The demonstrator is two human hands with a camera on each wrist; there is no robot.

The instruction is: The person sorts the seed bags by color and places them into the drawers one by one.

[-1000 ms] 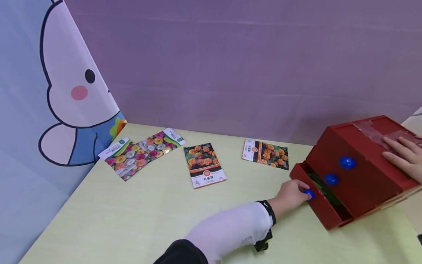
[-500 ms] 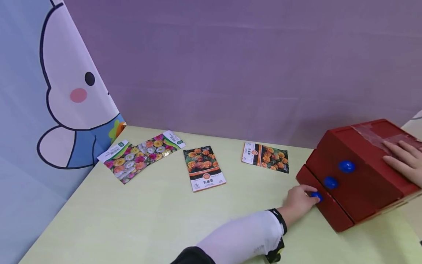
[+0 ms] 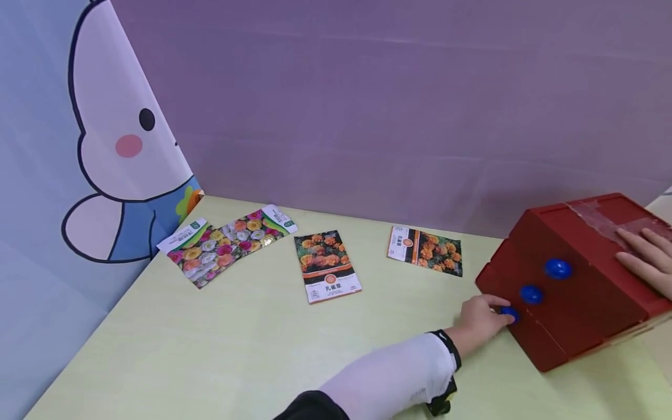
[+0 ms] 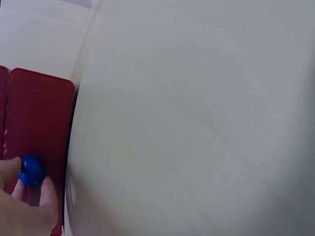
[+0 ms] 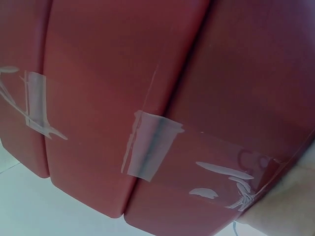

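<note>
Drawer [image 3: 532, 337] looks flush, lowest in box [image 3: 583, 300], table's [image 3: 210, 350] right. Left hand [image 3: 482, 318] pinches its knob [image 4: 32, 172]; right hand [image 3: 649, 256] rests on box top, fingers straight. Closing seems done; next probably calls for releasing knob.

- There's a white sleeve [image 3: 391, 373], faint grey marking near the cuff!
- Black cloth [image 3: 315, 406] higher up.
- Black wrist strap [image 3: 452, 348], small white mark.
- Black block [image 3: 440, 403] beneath, yellow-flecked!
</note>
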